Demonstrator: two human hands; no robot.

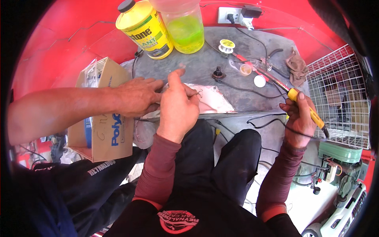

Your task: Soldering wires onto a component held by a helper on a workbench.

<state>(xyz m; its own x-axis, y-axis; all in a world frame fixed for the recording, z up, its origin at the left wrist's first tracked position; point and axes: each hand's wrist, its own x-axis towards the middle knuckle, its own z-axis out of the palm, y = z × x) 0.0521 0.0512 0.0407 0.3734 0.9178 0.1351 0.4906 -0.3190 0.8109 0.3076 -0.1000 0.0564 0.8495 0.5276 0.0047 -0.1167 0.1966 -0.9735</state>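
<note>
My right hand point(301, 120) grips the yellow handle of a soldering iron point(314, 114), its shaft slanting up and left over the grey table. Nearer the middle, my left hand point(179, 108) is closed in a pinch at the table's front edge. A thin dark bit shows at its fingertips, too small to name. Under that hand lies a crumpled white and pinkish sheet point(217, 102). Another person's hand point(140, 94) reaches in from the left, its fingers close beside my left hand and partly hidden by it. A black round connector point(218, 74) with a cable sits beyond the sheet.
A solder spool point(227, 46), an amber-filled tub point(245, 70), a white lid point(259, 81), pliers point(278, 71) and a brown rag point(297, 68) lie on the right. Behind stand a yellow jug point(146, 29) and a container of green liquid point(184, 33). A cardboard box point(112, 136) is left; a wire rack point(339, 94) right.
</note>
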